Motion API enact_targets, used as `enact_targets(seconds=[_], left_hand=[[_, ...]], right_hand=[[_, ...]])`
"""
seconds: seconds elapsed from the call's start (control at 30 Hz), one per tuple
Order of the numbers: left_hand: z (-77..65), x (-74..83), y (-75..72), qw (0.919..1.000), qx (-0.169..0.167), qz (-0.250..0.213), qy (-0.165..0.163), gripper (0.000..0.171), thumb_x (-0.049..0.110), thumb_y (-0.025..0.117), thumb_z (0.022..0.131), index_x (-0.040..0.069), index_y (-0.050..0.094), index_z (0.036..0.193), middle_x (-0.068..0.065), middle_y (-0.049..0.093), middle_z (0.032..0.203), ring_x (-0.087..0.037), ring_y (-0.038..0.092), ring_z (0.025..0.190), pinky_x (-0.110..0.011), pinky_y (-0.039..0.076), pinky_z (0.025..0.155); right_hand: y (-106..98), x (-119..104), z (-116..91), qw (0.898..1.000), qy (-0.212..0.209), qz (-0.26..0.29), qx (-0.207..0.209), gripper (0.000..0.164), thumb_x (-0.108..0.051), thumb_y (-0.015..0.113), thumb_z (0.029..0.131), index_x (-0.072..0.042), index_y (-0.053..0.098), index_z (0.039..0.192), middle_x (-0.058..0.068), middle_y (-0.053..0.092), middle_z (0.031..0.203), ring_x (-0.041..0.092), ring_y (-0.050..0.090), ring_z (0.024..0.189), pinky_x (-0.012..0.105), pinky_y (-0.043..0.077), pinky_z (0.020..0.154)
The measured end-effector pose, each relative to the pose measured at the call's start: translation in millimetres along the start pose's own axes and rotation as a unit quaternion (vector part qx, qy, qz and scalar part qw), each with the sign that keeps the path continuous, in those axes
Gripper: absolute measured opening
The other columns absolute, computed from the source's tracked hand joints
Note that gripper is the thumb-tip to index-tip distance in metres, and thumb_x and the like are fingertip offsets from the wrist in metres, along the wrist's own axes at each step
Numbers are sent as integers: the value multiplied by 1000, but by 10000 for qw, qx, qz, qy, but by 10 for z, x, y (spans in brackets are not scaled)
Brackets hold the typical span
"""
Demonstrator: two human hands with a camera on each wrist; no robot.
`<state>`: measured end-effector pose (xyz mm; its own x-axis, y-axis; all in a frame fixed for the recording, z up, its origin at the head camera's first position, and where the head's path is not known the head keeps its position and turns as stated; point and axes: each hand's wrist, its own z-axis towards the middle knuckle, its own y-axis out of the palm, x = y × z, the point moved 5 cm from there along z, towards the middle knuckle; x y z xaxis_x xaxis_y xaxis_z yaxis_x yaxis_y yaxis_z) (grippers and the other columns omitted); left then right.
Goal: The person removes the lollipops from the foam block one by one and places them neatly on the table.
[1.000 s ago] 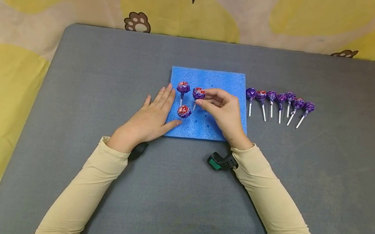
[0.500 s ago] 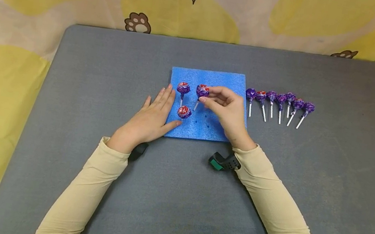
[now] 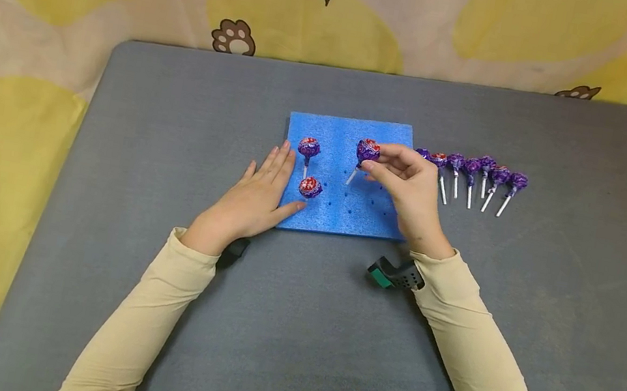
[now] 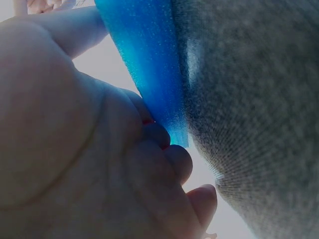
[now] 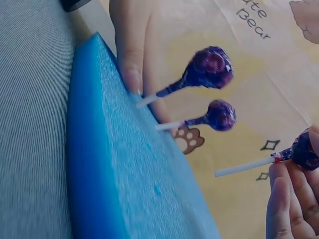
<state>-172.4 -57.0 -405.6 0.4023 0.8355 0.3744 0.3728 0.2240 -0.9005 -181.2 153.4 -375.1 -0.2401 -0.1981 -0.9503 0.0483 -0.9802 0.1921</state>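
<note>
My right hand [image 3: 411,187] pinches a lollipop [image 3: 367,150] by its purple-and-red wrapped head, the white stick slanting down. In the right wrist view the tip of that stick is free, above the blue foam board [image 5: 149,189]. The board [image 3: 359,220] has several small holes in its top. Two lollipops stand with their sticks in its left part: a rear one [image 3: 309,148] and a front one [image 3: 310,188]. My left hand [image 3: 246,205] lies with straight fingers along the board's left edge, its thumb on the front left corner; the left wrist view shows it against the board's side [image 4: 149,64].
Right of the board, several wrapped lollipops lie in a row, one of them a purple lollipop [image 3: 518,181] at the far end. All rest on a grey table [image 3: 286,357]. A patterned yellow cloth [image 3: 307,8] hangs behind its back edge.
My right hand has moved right across the board with the lollipop, from near the two standing ones to over the board's middle. My left hand has stayed in place.
</note>
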Motion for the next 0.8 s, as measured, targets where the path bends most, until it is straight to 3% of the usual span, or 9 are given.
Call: enact_targets(seconds=[0.2,0.47,0.8], left_hand=[[7,5,1,10000,-3,18,21,83,48,41,98,3,-5,150,-10,-15,155,-24,-11,142,-53,1,111],[19,8,-1,10000,-11,5,23,82,48,41,98,4,-5,150,-10,-16,155,-24,-12,142,-52,0,112],[34,-11,0,10000,-21,-1,33,82,48,41,98,4,-5,150,-10,-16,155,-23,-12,142,-52,0,112]], right_hand=[[-173,-16,-49,9998,-53,19,198,31,18,63,78,-10,70,87,4,69,78,16,67,68,29,54,64],[-415,-45,-149,9989,-191,142,416,19,12,66,80,-5,70,89,6,70,81,14,67,69,28,54,64],[-688,-72,-264,9957,100,570,728,21,15,59,84,-3,69,90,7,69,78,17,67,69,28,54,65]])
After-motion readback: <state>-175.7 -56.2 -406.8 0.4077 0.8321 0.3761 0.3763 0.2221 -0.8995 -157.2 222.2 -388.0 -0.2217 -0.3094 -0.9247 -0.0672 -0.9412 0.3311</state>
